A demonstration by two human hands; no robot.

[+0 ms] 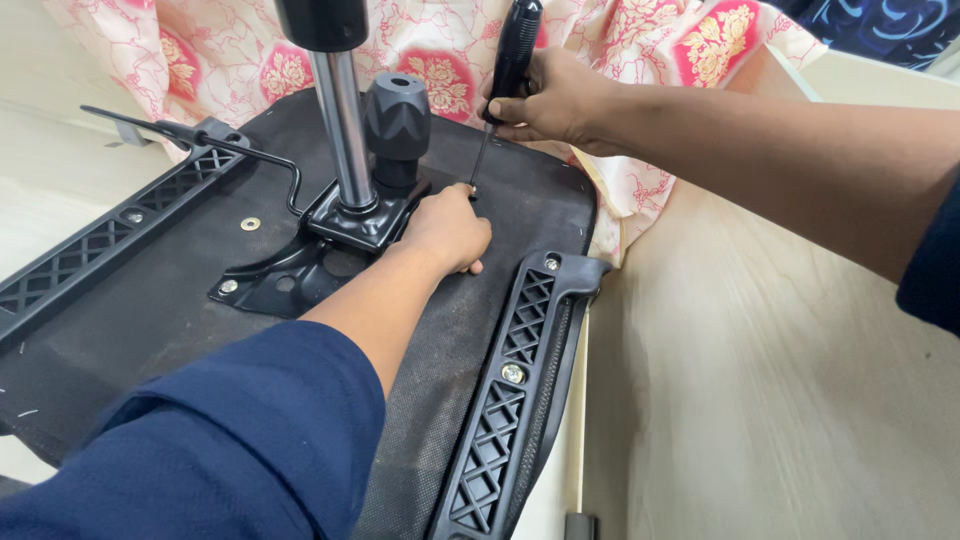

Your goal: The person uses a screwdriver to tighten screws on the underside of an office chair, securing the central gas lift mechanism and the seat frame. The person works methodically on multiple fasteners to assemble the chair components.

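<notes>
Upturned seat point(150, 310): right hand point(550, 100) fisted round screwdriver point(512, 55), upright beside the plate point(300, 270); left hand point(448, 230) pinching its tip at a screw; best kept vertical, pressed firmly.

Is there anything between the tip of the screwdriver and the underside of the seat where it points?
Nothing visible. The right hand holds the screwdriver upright, with its tip at the seat underside, beside the left hand. The left fingertips sit right next to the tip, not under it. The black knob stands apart to the side.
</notes>
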